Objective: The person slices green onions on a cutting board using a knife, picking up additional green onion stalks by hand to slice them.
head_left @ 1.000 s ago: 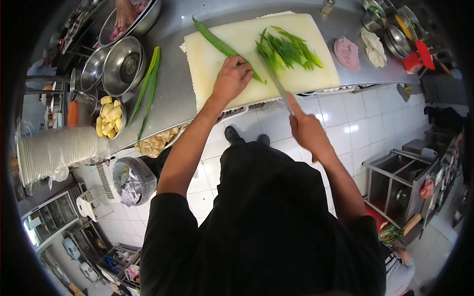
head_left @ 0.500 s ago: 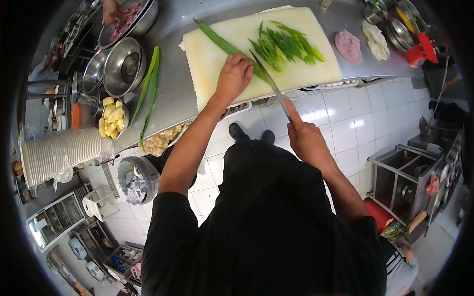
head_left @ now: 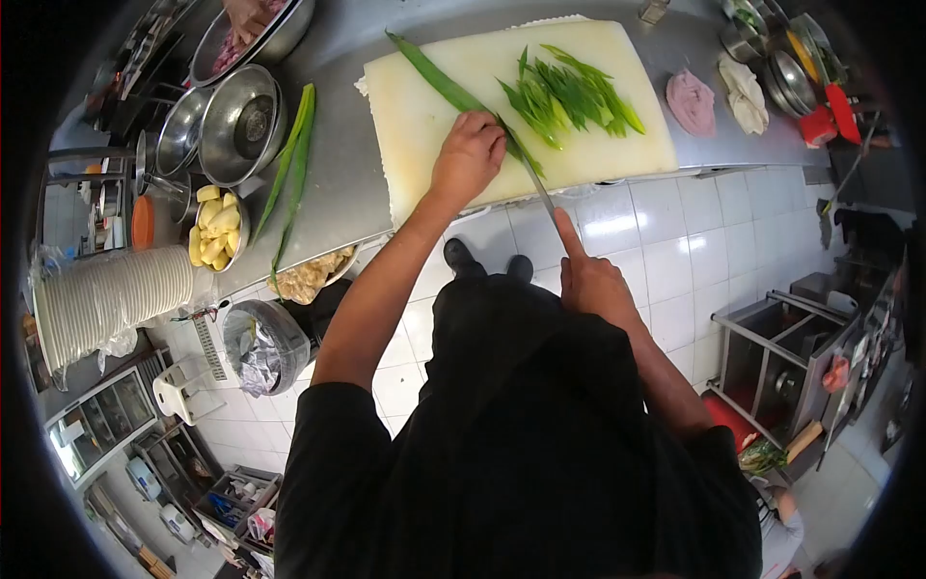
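My left hand, fingers curled, presses a long green leek leaf onto the white cutting board. A knife is in my right hand, the index finger stretched along its spine. Its blade points up and left and lies against the leaf, close beside my left fingertips. A pile of slanted green slices rests on the board to the right of the blade. More long green leaves lie on the steel counter left of the board.
Steel bowls, a bowl of peeled yellow pieces and stacked plates stand at left. Another person's hand reaches into a bowl of meat. Two cloths lie right of the board. A lined bin stands below.
The knife blade has moved left, from beside the slices to against the leaf near my left fingers. The camera view has shifted slightly.
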Available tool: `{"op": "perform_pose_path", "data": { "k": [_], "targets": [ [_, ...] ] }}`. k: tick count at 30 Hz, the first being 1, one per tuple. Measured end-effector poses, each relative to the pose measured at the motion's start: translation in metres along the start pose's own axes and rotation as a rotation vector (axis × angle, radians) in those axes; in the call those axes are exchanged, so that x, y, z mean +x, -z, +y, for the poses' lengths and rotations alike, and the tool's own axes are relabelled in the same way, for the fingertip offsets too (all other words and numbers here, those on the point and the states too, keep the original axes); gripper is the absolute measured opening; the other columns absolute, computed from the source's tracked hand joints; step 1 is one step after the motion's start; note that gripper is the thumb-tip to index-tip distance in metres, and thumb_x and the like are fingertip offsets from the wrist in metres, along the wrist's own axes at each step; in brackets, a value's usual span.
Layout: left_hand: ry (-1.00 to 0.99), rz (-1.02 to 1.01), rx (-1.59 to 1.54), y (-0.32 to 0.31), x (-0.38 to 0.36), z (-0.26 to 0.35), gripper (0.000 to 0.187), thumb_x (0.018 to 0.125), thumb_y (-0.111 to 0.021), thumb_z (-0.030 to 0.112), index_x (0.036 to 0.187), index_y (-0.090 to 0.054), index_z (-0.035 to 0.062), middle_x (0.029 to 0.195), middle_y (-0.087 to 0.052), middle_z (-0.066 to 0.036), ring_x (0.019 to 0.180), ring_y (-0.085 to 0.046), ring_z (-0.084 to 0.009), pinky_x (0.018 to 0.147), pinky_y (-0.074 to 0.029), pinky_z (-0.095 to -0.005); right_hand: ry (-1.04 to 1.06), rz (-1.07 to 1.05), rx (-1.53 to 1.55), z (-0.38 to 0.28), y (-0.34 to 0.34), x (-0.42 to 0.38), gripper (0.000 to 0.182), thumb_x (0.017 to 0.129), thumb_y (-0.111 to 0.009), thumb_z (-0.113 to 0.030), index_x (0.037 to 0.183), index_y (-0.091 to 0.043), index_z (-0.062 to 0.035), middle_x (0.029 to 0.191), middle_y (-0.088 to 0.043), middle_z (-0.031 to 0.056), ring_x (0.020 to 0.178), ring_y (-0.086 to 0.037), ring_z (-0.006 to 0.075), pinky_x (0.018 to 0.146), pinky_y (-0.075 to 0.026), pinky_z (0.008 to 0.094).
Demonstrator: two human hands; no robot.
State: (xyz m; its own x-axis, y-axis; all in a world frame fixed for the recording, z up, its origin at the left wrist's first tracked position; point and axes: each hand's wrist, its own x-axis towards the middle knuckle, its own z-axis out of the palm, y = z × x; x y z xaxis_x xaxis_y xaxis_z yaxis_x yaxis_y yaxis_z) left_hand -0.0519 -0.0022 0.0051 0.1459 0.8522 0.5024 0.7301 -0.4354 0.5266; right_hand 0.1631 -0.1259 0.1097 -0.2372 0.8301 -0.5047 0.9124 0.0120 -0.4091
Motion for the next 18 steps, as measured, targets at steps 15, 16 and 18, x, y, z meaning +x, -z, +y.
{"op": "perform_pose_path", "data": {
  "k": [15,16,18],
  "targets": [
    [-0.014,0.054,-0.009,-0.002,0.0,0.002,0.007,0.076,-0.069,0.001,0.083,-0.07,0.0009,0.094,-0.061,-0.009,0.093,-0.059,-0.0285,0.083,-0.052,-0.038,0.245,0.299,0.038,0.046,-0.007,0.035,0.071,0.092,-0.056,-0.01,0.155,-0.024,-0.0211,0.064,-0.062,0.0253,0.061,-0.06,0.0468,0.064,-0.049,0.0555],
    [-0.015,0.056,-0.007,-0.002,0.0,0.002,0.007,0.076,-0.068,0.0,0.082,-0.07,0.001,0.094,-0.061,-0.01,0.093,-0.059,-0.0288,0.083,-0.052,-0.0382,0.263,0.312,0.008,0.046,-0.001,0.042,0.071,0.092,-0.056,-0.01,0.155,-0.024,-0.0204,0.065,-0.062,0.0253,0.062,-0.06,0.0468,0.064,-0.049,0.0553],
    [-0.014,0.063,-0.005,-0.003,0.0,0.004,0.007,0.076,-0.068,0.0,0.082,-0.07,0.0009,0.094,-0.061,-0.01,0.093,-0.059,-0.0296,0.083,-0.052,-0.0387,0.274,0.329,-0.017,0.041,0.008,0.05,0.071,0.092,-0.056,-0.009,0.155,-0.024,-0.0202,0.065,-0.062,0.0253,0.063,-0.06,0.0468,0.064,-0.049,0.0552]
  ]
}}
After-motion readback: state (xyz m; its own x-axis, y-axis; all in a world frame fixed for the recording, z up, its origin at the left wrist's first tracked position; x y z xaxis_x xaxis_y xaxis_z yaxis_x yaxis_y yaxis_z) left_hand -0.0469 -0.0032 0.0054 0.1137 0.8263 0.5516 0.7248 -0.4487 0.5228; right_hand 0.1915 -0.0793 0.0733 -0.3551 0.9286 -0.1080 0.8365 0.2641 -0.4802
